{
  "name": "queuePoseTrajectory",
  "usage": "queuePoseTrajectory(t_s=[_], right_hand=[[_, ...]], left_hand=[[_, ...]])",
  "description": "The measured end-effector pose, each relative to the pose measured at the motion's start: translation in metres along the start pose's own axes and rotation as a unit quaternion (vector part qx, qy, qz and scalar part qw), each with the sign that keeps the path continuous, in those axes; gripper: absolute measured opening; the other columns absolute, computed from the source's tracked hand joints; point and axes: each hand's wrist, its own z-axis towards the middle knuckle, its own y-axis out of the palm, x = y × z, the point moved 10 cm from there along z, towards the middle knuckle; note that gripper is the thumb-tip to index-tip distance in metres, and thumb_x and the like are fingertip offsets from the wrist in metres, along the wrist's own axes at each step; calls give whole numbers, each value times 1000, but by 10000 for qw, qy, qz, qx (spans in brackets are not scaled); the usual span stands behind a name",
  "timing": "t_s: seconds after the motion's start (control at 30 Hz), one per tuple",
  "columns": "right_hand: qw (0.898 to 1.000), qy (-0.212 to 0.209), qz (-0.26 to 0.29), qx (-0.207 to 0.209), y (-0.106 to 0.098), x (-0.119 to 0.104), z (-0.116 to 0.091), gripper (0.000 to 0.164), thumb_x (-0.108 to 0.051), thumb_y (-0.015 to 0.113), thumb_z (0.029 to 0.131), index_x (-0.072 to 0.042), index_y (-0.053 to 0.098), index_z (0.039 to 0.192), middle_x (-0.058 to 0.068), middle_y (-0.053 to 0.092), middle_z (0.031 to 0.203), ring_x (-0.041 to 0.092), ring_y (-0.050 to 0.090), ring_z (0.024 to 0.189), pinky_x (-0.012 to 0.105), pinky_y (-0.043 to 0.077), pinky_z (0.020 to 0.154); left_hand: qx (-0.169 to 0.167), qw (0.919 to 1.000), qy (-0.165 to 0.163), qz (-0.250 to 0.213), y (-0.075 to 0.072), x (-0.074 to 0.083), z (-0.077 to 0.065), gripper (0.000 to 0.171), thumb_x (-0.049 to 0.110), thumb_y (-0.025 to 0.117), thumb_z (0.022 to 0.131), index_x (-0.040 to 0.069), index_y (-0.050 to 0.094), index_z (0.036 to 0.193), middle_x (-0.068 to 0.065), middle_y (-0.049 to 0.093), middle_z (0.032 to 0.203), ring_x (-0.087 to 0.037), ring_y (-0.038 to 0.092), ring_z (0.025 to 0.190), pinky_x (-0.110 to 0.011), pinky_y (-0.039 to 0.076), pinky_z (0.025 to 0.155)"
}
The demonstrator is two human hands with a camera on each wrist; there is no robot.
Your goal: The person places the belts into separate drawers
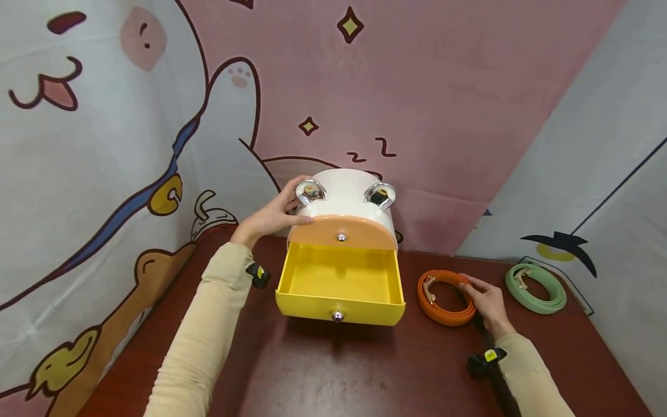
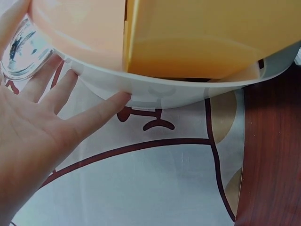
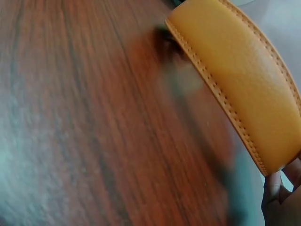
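Observation:
A white drawer cabinet (image 1: 346, 191) with two shiny round eyes stands against the back cloth. Its peach upper drawer (image 1: 318, 233) is closed, while the yellow lower drawer (image 1: 365, 311) is pulled out and holds nothing. My left hand (image 1: 271, 215) rests on the cabinet's left side, fingers spread and thumb by the peach front; in the left wrist view its fingertips touch the white shell (image 2: 106, 85). At the right, my right hand (image 1: 490, 302) pinches the near right edge of a coiled orange belt (image 1: 443, 317) with a gold buckle. Stitching shows along the belt (image 3: 240, 80) in the right wrist view.
A coiled green belt (image 1: 553, 302) with a light buckle lies right of my right hand. The dark red-brown table (image 1: 344, 376) runs under everything. Behind it hangs a printed cloth (image 1: 443, 116) with cartoon animals, close to the cabinet's back.

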Motion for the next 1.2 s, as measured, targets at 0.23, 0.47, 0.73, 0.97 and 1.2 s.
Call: queuePoseTrajectory(t_s=[0.23,0.47,0.73,0.97,1.2], right_hand=[[9997,-201,68,101,-1,-9,-5,49,-30,62,97,0,54,135,14,55,131,3,50,109,9,42,78],[9988,-405,275,53,-2,-22,-9,49,-27,63,96,3,54,134,-13,62,112,-11,49,95,9,44,76],[9994,-222,238,144,-7,-28,-15,52,-33,63,96,0,54,135,-18,61,110,-1,49,106,11,43,77],[9995,-50,213,210,-11,-33,-20,54,-36,62,95,-3,53,137,-13,59,117,12,48,115,13,43,77],[9992,-113,367,140,-13,-45,-24,56,-36,64,94,-1,53,137,-19,61,109,-3,51,98,14,45,76]], left_hand=[[11,10000,-19,-38,0,1,0,89,5,71,88,24,14,153,-3,17,157,-31,25,141,-50,34,105],[34,10000,-41,-61,-2,0,-1,89,4,71,88,25,13,153,-3,17,157,-30,25,141,-49,35,105],[9,10000,-28,-54,-1,-3,0,88,6,71,88,26,15,152,-2,17,157,-30,25,141,-49,35,105],[-42,9999,25,-109,2,-1,1,88,3,71,88,24,14,153,-3,18,157,-30,25,141,-48,37,104],[-5,9999,-16,-101,1,-2,0,88,4,71,88,25,14,153,-4,18,157,-32,25,141,-49,36,104]])
